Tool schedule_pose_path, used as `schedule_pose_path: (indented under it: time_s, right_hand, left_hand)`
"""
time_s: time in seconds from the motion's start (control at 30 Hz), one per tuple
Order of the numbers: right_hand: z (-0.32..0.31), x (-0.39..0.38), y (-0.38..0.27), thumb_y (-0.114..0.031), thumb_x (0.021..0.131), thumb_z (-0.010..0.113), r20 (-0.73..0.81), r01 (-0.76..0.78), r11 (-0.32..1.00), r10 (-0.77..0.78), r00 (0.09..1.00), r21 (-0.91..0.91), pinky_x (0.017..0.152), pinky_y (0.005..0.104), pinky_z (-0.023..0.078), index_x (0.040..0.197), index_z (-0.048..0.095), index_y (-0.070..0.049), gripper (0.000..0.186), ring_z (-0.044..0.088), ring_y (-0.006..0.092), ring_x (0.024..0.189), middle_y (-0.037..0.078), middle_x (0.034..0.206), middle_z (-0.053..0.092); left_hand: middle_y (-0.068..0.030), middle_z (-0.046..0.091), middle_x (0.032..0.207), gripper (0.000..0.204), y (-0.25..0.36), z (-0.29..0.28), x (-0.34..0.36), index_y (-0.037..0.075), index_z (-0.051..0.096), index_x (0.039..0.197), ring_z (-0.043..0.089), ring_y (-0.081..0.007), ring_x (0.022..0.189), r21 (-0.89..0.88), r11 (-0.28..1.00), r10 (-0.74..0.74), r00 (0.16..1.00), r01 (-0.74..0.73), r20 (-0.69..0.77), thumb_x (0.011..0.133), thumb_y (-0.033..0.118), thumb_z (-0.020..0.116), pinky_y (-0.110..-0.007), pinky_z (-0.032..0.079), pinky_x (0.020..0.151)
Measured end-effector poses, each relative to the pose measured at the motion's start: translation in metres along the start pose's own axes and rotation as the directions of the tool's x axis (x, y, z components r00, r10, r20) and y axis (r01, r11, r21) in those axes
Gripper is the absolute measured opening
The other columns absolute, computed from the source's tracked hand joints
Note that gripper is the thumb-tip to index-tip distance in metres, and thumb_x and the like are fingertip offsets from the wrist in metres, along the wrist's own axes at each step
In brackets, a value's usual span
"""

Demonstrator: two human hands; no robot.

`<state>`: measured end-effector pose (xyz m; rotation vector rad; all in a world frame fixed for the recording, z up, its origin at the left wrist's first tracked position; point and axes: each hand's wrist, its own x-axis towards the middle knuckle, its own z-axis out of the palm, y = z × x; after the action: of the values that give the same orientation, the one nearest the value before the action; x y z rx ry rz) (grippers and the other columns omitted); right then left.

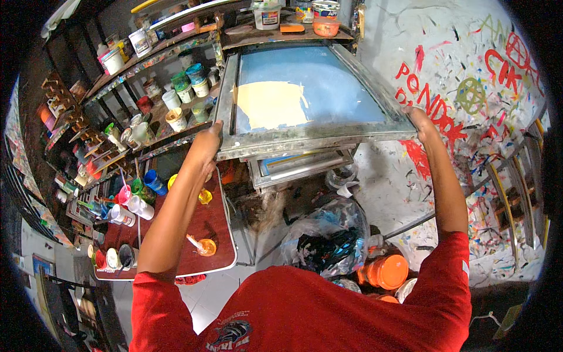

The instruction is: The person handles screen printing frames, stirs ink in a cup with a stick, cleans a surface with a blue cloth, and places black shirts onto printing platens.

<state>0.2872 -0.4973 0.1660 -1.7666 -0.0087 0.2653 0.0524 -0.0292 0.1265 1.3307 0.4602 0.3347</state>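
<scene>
Screen frame (319, 94) between both hands (207, 144) (420, 123)

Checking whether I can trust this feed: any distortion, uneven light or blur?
Head view: fisheye bows straight edges near the rim, corners black; head view: right wall bright, left shelves dimmer; head view: no strong blur on the framed screen.

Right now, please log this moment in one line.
screen-printing frame; left hand: holding left edge; right hand: holding right edge; mesh: mostly blue
</scene>
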Motion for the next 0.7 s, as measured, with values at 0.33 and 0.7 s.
schedule_pose_path:
  time_s: [0.33, 0.7]
  right_hand:
    - [0.004, 0.049, -0.013, -0.024, 0.085, 0.050, -0.024, 0.060, 0.998, -0.061, 0.998, -0.030, 0.060, 0.0356, 0.052, 0.095, 0.059, -0.001, 0.027, 0.062, 0.0213, 0.065, 0.012, 0.083, 0.063]
    - [0.020, 0.108, -0.022, -0.016, 0.089, 0.045, 0.172, -0.091, 0.976, 0.057, 0.983, 0.197, 0.069, 0.0396, 0.055, 0.101, 0.056, 0.005, 0.026, 0.064, 0.0265, 0.073, 0.018, 0.092, 0.062]
  left_hand:
    - [-0.0170, 0.059, 0.091, 0.040, 0.026, 0.030, 0.027, -0.011, 0.049, 0.105, 0.062, -0.0249, 0.071, 0.053, 0.995, -0.084, 0.996, 0.085, -0.024, 0.091, 0.027, 0.047, -0.037, 0.053, 0.059]
    - [-0.0132, 0.060, 0.091, 0.038, 0.016, 0.012, 0.119, -0.004, 0.049, 0.110, 0.061, -0.0223, 0.067, 0.004, 0.995, -0.099, 0.994, 0.099, -0.037, 0.091, 0.029, 0.049, -0.038, 0.051, 0.054]
